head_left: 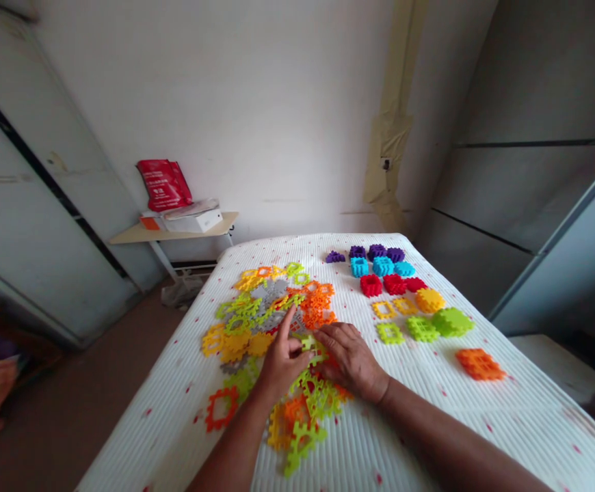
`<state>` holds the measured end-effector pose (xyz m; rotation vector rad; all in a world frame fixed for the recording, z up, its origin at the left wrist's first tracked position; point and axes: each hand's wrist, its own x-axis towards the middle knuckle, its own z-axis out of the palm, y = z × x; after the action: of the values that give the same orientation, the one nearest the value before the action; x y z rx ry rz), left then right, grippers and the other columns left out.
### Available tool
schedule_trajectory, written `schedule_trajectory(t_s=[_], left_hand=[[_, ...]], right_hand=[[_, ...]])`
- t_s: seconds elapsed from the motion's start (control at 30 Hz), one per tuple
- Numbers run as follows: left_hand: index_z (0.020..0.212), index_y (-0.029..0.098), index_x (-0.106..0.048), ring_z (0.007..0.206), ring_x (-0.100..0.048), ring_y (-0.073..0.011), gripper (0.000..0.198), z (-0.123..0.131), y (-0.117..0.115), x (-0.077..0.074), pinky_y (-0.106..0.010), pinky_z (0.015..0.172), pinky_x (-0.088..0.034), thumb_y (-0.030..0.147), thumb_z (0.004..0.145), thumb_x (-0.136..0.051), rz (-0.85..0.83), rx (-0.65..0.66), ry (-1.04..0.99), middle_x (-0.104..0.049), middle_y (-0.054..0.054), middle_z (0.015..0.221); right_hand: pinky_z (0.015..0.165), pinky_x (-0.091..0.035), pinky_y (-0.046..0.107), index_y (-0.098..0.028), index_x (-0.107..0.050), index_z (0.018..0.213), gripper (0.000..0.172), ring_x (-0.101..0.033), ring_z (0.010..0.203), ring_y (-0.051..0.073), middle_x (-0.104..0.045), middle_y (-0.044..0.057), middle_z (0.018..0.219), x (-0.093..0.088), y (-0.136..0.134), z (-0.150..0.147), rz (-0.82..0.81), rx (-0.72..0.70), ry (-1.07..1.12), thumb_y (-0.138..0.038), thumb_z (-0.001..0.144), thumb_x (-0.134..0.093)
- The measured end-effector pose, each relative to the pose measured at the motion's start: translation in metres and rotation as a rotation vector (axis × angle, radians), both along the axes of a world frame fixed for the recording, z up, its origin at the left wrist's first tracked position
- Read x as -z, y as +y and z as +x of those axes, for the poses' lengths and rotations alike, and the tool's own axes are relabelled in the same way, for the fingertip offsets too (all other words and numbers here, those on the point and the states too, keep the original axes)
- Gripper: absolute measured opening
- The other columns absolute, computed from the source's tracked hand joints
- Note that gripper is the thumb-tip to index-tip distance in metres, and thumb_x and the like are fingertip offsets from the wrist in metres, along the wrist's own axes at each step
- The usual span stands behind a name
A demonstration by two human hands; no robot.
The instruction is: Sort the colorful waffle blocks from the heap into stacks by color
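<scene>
A spread of flat interlocking pieces (pixel 234 345) in yellow, green, orange and grey lies on the white quilted cover. Over its middle is my left hand (pixel 283 359), its index finger stretched forward and its thumb toward a green piece (pixel 314 350). My right hand (pixel 351 359) rests at the pile's right side, fingers bent over the same green piece; whether they grip it is hidden. Nearer me lie more green pieces (pixel 323 396) and an orange frame piece (pixel 221 408) at the left.
To the right stand rows of stacked pieces: purple (pixel 377 251), blue (pixel 382 266), red (pixel 371 285), yellow (pixel 429 301), green (pixel 452 322) and orange (pixel 480 364). A side table (pixel 174 236) at the back left holds a red bag (pixel 164 186) and a white box (pixel 195 220).
</scene>
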<state>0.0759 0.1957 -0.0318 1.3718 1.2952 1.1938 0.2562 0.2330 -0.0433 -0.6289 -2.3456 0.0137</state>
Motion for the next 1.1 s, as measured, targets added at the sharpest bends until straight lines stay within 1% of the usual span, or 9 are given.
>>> schedule_trajectory(t_s=[0.2,0.33,0.47,0.6,0.7,0.77,0.9,1.0,1.1], left_hand=[[0.144,0.020,-0.008,0.047,-0.033,-0.0060,0.086,-0.002,-0.002,-0.008,-0.018,0.046,-0.028,0.017,0.073,-0.056,0.009,0.004,-0.043,-0.044,0.010,0.055],[0.145,0.020,-0.006,0.046,-0.036,-0.0061,0.090,-0.003,-0.001,-0.009,-0.017,0.046,-0.029,0.019,0.071,-0.058,-0.023,0.015,-0.061,-0.048,0.009,0.056],[0.145,0.019,-0.006,0.045,-0.036,-0.0053,0.092,0.000,-0.001,-0.010,-0.017,0.045,-0.028,0.020,0.070,-0.060,-0.032,0.000,-0.085,-0.048,0.009,0.055],[0.145,0.020,-0.004,0.043,-0.037,-0.0052,0.094,0.003,-0.002,-0.012,-0.017,0.046,-0.029,0.020,0.069,-0.060,-0.044,0.029,-0.062,-0.049,0.010,0.053],[0.145,0.020,-0.005,0.042,-0.037,-0.0057,0.094,0.004,-0.002,-0.011,-0.017,0.046,-0.031,0.023,0.069,-0.060,-0.046,0.028,-0.009,-0.048,0.011,0.050],[0.145,0.021,-0.007,0.044,-0.042,-0.0069,0.092,0.004,-0.001,-0.009,-0.018,0.047,-0.034,0.026,0.070,-0.061,-0.032,0.014,0.024,-0.054,0.010,0.054],[0.144,0.021,-0.012,0.058,-0.055,-0.0111,0.087,-0.001,0.002,-0.003,-0.021,0.056,-0.043,0.033,0.072,-0.061,0.001,-0.014,0.076,-0.068,0.001,0.074],[0.142,0.021,-0.018,0.059,-0.058,-0.0126,0.081,-0.004,0.004,0.001,-0.021,0.055,-0.043,0.036,0.074,-0.059,-0.009,-0.021,0.119,-0.069,-0.001,0.078],[0.141,0.023,-0.023,0.058,-0.058,-0.0127,0.075,-0.006,0.004,0.003,-0.020,0.049,-0.041,0.037,0.075,-0.058,-0.041,-0.007,0.139,-0.070,-0.001,0.080]], right_hand=[[0.081,-0.039,0.040,-0.016,-0.046,0.126,0.048,-0.048,0.098,0.025,-0.058,0.012,0.111,-0.001,0.003,0.003,-0.019,0.021,0.001,-0.031,0.082,-0.058],[0.082,-0.038,0.041,-0.014,-0.046,0.126,0.051,-0.048,0.100,0.026,-0.057,0.013,0.114,-0.002,0.002,0.002,-0.011,0.039,-0.047,-0.033,0.081,-0.059],[0.078,-0.038,0.041,-0.015,-0.049,0.126,0.049,-0.048,0.099,0.027,-0.057,0.015,0.116,-0.004,-0.003,-0.003,-0.008,0.108,-0.100,-0.035,0.082,-0.057],[0.077,-0.038,0.040,-0.016,-0.051,0.125,0.047,-0.048,0.096,0.027,-0.058,0.015,0.116,-0.007,-0.010,-0.007,-0.051,0.187,-0.151,-0.033,0.082,-0.058],[0.078,-0.038,0.040,-0.017,-0.049,0.125,0.049,-0.048,0.098,0.027,-0.057,0.013,0.118,-0.012,-0.014,-0.009,-0.099,0.216,-0.200,-0.033,0.080,-0.059],[0.079,-0.038,0.040,-0.017,-0.048,0.125,0.052,-0.047,0.099,0.026,-0.056,0.012,0.119,-0.017,-0.013,-0.006,-0.120,0.220,-0.240,-0.035,0.077,-0.061],[0.079,-0.038,0.038,-0.018,-0.048,0.123,0.053,-0.048,0.097,0.025,-0.057,0.010,0.119,-0.035,-0.003,0.021,-0.140,0.237,-0.294,-0.031,0.074,-0.063],[0.084,-0.037,0.038,-0.018,-0.051,0.121,0.049,-0.049,0.098,0.024,-0.059,0.009,0.116,-0.051,0.009,0.062,-0.142,0.282,-0.316,-0.025,0.073,-0.062],[0.088,-0.035,0.039,-0.019,-0.055,0.117,0.047,-0.049,0.101,0.024,-0.062,0.008,0.112,-0.065,0.021,0.108,-0.159,0.369,-0.402,-0.020,0.071,-0.062]])
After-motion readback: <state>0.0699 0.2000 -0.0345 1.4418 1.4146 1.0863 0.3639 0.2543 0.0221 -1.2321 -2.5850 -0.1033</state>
